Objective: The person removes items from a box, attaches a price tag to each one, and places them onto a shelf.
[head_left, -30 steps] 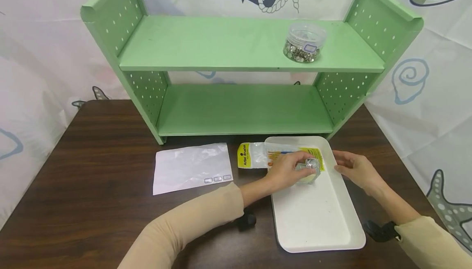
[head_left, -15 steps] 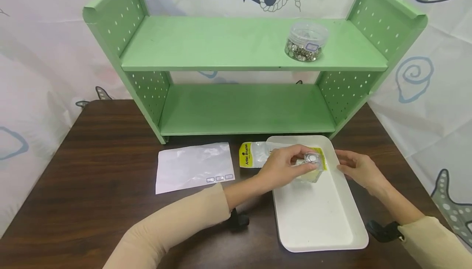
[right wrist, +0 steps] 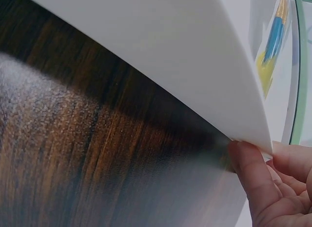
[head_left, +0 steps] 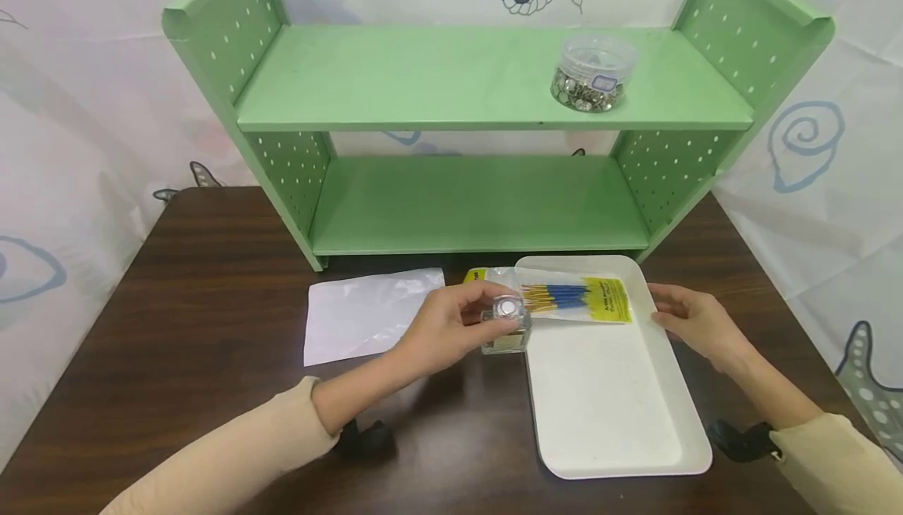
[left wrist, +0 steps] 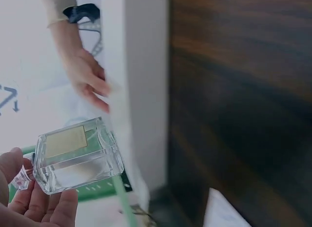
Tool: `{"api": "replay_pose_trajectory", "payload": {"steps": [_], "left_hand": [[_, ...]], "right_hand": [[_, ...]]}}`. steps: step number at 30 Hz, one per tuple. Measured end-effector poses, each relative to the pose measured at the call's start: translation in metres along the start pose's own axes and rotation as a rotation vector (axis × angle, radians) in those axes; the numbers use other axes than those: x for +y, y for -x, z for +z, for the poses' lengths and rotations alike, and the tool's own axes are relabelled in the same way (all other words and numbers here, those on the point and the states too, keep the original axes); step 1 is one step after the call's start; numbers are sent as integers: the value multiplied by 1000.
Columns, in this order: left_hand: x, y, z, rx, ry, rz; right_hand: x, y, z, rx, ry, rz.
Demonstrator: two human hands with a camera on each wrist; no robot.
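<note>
My left hand (head_left: 444,327) grips a clear square glass perfume bottle (head_left: 506,341) by its cap and neck. It hangs over the left rim of the white tray (head_left: 607,405). In the left wrist view the bottle (left wrist: 80,156) lies tilted, showing a pale label and thick glass walls. My right hand (head_left: 694,323) touches the tray's right side from outside; in the right wrist view its thumb and index finger rest at the tray edge. A packet of artist brushes (head_left: 564,295) with blue and gold handles lies across the tray's far end.
A green two-tier shelf (head_left: 480,205) stands behind the tray. On its upper board sits a clear jar (head_left: 592,76) of small metal pieces. A white sheet (head_left: 360,319) lies left of the tray on the dark wooden table (head_left: 176,358).
My left hand has lifted the perfume bottle from over the brush packet and carried it left to the tray's left rim. The right hand keeps its place at the tray's right side.
</note>
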State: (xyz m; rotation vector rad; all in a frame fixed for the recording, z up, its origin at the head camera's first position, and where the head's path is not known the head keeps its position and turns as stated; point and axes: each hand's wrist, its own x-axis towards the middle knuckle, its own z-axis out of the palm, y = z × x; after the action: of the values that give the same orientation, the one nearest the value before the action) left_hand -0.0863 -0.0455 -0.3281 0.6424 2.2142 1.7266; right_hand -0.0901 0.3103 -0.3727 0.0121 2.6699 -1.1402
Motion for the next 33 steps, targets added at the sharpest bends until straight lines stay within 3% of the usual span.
{"api": "replay_pose_trajectory", "payload": {"steps": [7, 14, 24, 33], "left_hand": [[-24, 38, -24, 38, -48, -73], [-41, 63, -37, 62, -84, -111], [-49, 81, -43, 71, -112, -96], [-52, 88, -46, 56, -92, -90]], "right_hand": [[-1, -1, 1, -2, 7, 1], [0, -1, -1, -4, 23, 11], [0, 0, -1, -12, 28, -5], [-1, 1, 1, -9, 36, 2]]}}
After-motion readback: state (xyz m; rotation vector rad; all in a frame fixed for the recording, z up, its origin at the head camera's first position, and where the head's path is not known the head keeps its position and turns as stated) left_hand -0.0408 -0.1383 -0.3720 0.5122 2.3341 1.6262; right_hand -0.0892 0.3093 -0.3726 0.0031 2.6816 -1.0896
